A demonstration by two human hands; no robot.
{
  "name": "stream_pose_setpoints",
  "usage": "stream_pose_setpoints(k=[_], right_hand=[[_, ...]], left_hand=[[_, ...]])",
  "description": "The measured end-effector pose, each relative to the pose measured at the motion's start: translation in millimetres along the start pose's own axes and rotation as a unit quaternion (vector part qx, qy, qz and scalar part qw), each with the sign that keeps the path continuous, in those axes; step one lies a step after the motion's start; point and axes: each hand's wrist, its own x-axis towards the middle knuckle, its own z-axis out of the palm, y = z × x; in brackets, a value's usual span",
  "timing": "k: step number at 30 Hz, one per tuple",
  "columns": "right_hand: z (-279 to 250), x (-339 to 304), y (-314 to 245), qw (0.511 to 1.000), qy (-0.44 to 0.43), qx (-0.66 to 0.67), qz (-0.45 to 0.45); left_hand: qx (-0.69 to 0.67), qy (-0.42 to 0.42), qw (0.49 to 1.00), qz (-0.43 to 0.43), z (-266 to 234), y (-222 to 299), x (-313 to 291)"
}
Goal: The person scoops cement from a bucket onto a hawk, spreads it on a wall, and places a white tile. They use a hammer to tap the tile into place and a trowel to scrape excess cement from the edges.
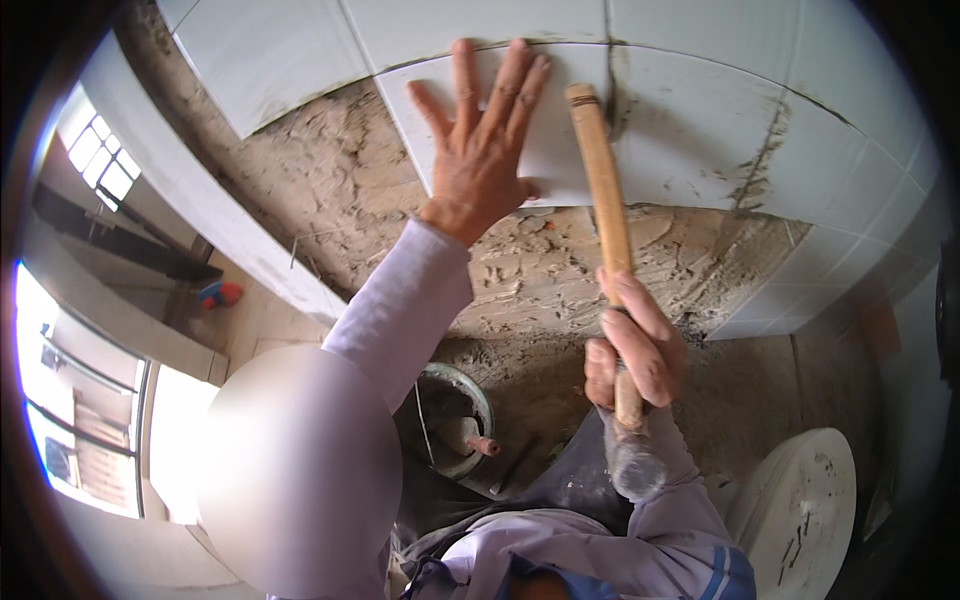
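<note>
My left hand [475, 170] lies flat with fingers spread on a white wall tile [560, 130], its fingertips reaching the joint with the tile above. In my right hand [640, 345] is a hammer [600, 180] with a pale wooden handle, gripped close to its grey, rounded head. The handle's free end points up over the same tile; whether it touches the tile I cannot tell. Rough brown mortar [540, 265] shows on the wall below the tile and to its left.
Between my legs and the wall stands a round bucket [487, 400] holding a trowel [465, 438]. A round, white, marked disc-like top [800, 510] is at the lower right. A pale upright frame [215, 185] borders the wall at left. A blurred patch covers the lower left.
</note>
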Motion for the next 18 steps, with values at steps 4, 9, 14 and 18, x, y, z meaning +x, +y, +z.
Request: stream_pose_setpoints(k=[4, 9, 14, 18], right_hand=[[-10, -8, -11, 1.000, -0.020, -0.006, 0.009], [-4, -13, -5, 0.999, -0.033, -0.017, 0.029], [-2, -11, -2, 0.999, -0.013, 0.005, 0.033], [-2, -10, -2, 1.000, -0.006, 0.028, -0.002]], left_hand=[[0.029, 0.006, 1.000, -0.007, 1, -2, -3], [0.036, -0.010, 0.999, -0.011, 1, -1, 0], [0.017, -0.039, 0.999, -0.020, -6, -2, -1], [0.061, -0.070, 0.995, -0.024, -14, 4, 4]])
